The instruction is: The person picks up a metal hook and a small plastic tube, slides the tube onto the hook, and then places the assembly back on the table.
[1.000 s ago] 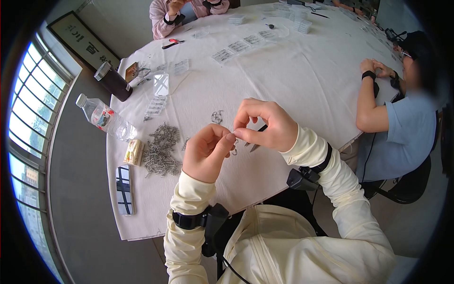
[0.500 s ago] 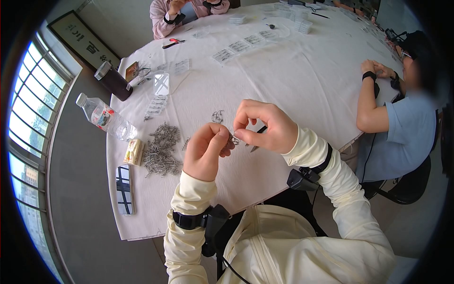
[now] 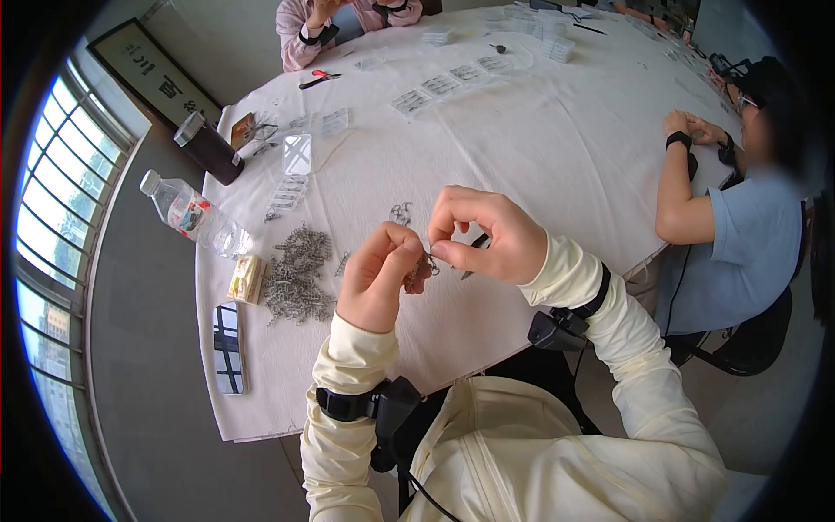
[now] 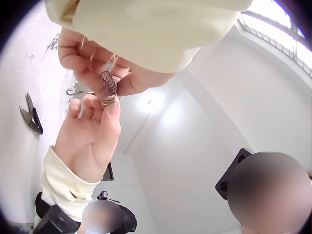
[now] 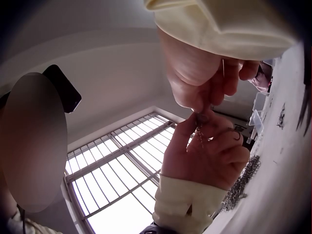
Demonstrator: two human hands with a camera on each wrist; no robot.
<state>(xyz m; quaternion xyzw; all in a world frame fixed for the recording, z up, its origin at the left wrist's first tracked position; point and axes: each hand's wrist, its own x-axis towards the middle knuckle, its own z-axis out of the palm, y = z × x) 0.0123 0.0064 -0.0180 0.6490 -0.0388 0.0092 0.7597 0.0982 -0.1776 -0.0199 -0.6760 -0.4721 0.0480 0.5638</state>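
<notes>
In the head view my left hand point(image 3: 378, 277) is raised over the table and pinches a small coiled metal spring point(image 4: 108, 83) between thumb and fingers. A thin curved hook point(image 4: 73, 91) juts out beside it. My right hand point(image 3: 491, 233) meets the left, thumb and index finger pinching the spring's end; its other fingers are bent. The fingertips of both hands nearly touch and hide part of the spring. Black-handled snips point(image 4: 32, 117) lie on the table, partly behind the right hand in the head view. A few loose metal pieces point(image 3: 400, 213) lie beyond the hands.
Left of my hands sits a heap of small metal pieces point(image 3: 298, 277). Around it are a tissue pack point(image 3: 247, 279), a phone point(image 3: 230, 350), a water bottle point(image 3: 193, 216) and a dark flask point(image 3: 209, 150). Clear boxes point(image 3: 439, 85) lie further back. Two people sit across and to the right.
The left hand has turned slightly and shifted up, so more of the metal piece shows between the hands. The right hand has stayed nearly in place, still pinching.
</notes>
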